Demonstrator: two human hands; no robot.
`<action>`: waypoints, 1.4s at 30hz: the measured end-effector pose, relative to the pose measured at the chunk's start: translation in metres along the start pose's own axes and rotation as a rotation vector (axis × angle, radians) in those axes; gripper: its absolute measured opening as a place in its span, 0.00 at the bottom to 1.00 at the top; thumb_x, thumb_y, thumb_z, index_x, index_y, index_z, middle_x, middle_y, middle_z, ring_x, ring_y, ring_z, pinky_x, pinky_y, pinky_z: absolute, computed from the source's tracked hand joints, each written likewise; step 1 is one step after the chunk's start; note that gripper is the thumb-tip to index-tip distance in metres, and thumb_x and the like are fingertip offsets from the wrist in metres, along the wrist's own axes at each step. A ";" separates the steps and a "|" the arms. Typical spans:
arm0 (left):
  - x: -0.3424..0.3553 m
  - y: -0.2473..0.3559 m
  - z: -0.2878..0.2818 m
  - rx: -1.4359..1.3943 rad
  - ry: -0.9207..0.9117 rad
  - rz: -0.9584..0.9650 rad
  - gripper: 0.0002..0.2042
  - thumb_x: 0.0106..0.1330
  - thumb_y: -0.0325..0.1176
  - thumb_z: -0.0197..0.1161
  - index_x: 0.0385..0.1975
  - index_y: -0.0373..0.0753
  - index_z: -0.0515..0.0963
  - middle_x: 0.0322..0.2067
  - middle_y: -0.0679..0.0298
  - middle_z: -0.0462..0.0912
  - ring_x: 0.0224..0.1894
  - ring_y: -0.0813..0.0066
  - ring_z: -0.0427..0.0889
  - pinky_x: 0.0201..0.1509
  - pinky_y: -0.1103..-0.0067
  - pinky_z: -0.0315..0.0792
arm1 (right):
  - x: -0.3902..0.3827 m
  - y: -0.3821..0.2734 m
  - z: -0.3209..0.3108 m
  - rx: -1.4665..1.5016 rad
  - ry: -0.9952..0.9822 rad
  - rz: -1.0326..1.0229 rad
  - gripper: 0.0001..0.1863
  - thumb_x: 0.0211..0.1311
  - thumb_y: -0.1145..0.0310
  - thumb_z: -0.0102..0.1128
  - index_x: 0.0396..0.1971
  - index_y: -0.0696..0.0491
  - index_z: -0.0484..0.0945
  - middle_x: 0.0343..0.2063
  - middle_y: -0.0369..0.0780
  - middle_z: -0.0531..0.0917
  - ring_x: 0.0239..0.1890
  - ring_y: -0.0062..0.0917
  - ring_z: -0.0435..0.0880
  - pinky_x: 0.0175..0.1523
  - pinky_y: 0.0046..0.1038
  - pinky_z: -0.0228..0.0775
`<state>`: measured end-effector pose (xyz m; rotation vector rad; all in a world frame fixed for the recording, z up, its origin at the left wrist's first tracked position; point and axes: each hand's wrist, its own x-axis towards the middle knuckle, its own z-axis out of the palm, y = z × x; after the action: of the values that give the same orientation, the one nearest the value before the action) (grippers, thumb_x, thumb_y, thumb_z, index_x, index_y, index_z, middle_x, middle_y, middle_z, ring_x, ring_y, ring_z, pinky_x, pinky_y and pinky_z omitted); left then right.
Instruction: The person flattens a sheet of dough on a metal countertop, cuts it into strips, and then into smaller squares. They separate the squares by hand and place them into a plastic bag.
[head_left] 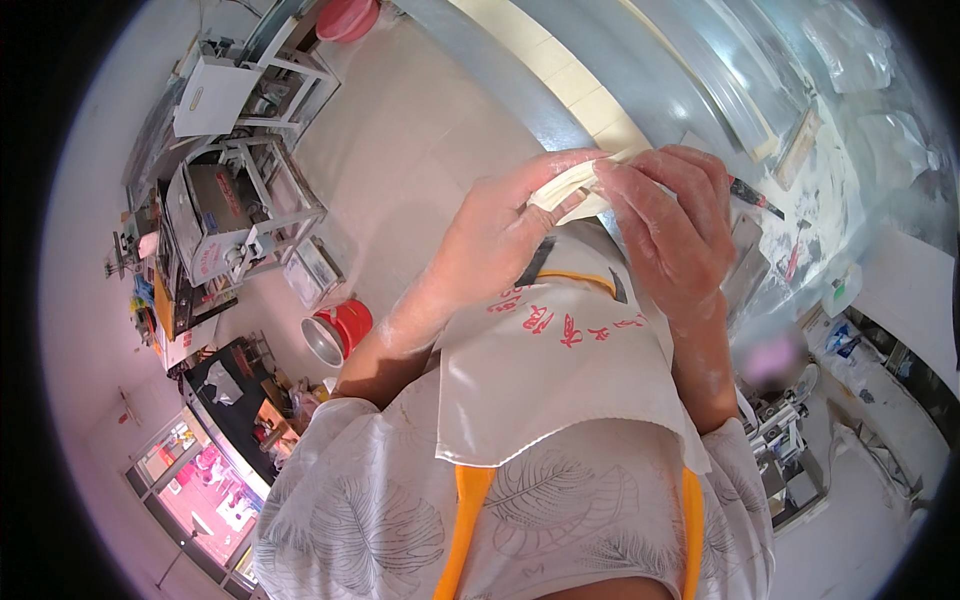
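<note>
A pale, folded piece of dough [572,186] hangs in front of me at chest height, stretched between both hands. My left hand [488,232] grips its left side, thumb on the near face and fingers behind. My right hand [672,215] pinches the right end with bent fingertips. White flour dusts both hands and the forearms. The dough's far side is hidden behind the fingers. Below the hands is my white apron [570,370] with red lettering and yellow straps.
A floury work surface [800,235] with a black-and-red tool [757,198] lies to the right. Metal surfaces [650,65] run across the far side. At left stand a red bucket [351,322], a wheeled cart [225,205] and, farther off, a pink basin [347,18].
</note>
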<state>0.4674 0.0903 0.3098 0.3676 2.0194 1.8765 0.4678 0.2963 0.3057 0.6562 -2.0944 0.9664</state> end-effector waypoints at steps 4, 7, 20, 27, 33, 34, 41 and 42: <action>-0.005 -0.003 -0.007 -0.040 -0.012 0.043 0.19 0.78 0.22 0.54 0.66 0.34 0.77 0.59 0.60 0.84 0.62 0.73 0.81 0.68 0.75 0.73 | 0.004 -0.004 0.001 -0.010 -0.039 -0.040 0.20 0.47 0.81 0.74 0.44 0.55 0.90 0.38 0.37 0.85 0.41 0.33 0.83 0.43 0.32 0.78; -0.008 -0.003 -0.010 -0.068 -0.009 0.033 0.21 0.76 0.19 0.51 0.67 0.33 0.76 0.61 0.59 0.83 0.62 0.72 0.81 0.69 0.74 0.73 | 0.005 -0.006 0.004 -0.010 -0.018 -0.060 0.19 0.45 0.78 0.75 0.42 0.55 0.90 0.37 0.37 0.85 0.40 0.33 0.83 0.42 0.32 0.78; -0.009 -0.012 -0.023 -0.369 -0.023 -0.091 0.20 0.77 0.22 0.55 0.67 0.30 0.74 0.59 0.61 0.83 0.61 0.75 0.80 0.68 0.76 0.72 | 0.011 -0.007 0.012 0.002 0.000 -0.130 0.17 0.45 0.76 0.73 0.40 0.56 0.90 0.39 0.38 0.87 0.40 0.33 0.86 0.41 0.33 0.79; -0.012 -0.020 -0.025 -0.619 -0.032 -0.159 0.19 0.77 0.22 0.57 0.66 0.28 0.73 0.60 0.57 0.83 0.62 0.71 0.81 0.68 0.73 0.74 | 0.014 -0.005 0.017 -0.002 -0.114 -0.146 0.16 0.47 0.77 0.72 0.40 0.55 0.86 0.40 0.37 0.86 0.43 0.33 0.84 0.48 0.36 0.72; -0.019 -0.034 -0.039 -0.805 -0.088 -0.240 0.20 0.77 0.24 0.59 0.66 0.25 0.72 0.61 0.52 0.81 0.63 0.66 0.81 0.69 0.68 0.75 | 0.019 -0.007 0.021 0.038 -0.317 -0.031 0.17 0.48 0.77 0.71 0.42 0.51 0.85 0.41 0.34 0.85 0.46 0.33 0.81 0.55 0.37 0.65; -0.019 -0.034 -0.042 -0.867 -0.105 -0.239 0.20 0.77 0.24 0.60 0.65 0.24 0.72 0.62 0.52 0.81 0.64 0.65 0.81 0.69 0.67 0.75 | 0.018 -0.004 0.025 0.050 -0.323 -0.039 0.17 0.48 0.76 0.70 0.42 0.51 0.85 0.41 0.34 0.85 0.46 0.32 0.81 0.55 0.37 0.65; -0.009 -0.041 -0.063 -1.264 -0.020 -0.387 0.18 0.80 0.33 0.59 0.62 0.26 0.74 0.60 0.52 0.81 0.60 0.63 0.83 0.65 0.66 0.78 | 0.024 0.010 0.053 0.077 -0.389 -0.138 0.14 0.51 0.74 0.70 0.40 0.50 0.84 0.40 0.32 0.86 0.48 0.32 0.82 0.54 0.37 0.65; -0.008 -0.038 -0.066 -1.271 0.014 -0.409 0.18 0.81 0.34 0.59 0.62 0.26 0.74 0.60 0.53 0.82 0.59 0.64 0.84 0.64 0.67 0.79 | 0.029 0.009 0.055 0.081 -0.448 -0.099 0.14 0.51 0.75 0.70 0.40 0.50 0.84 0.40 0.34 0.86 0.49 0.32 0.83 0.55 0.39 0.66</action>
<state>0.4479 0.0239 0.2766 -0.3729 0.5096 2.3678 0.4223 0.2535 0.2993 1.0891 -2.3863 0.9136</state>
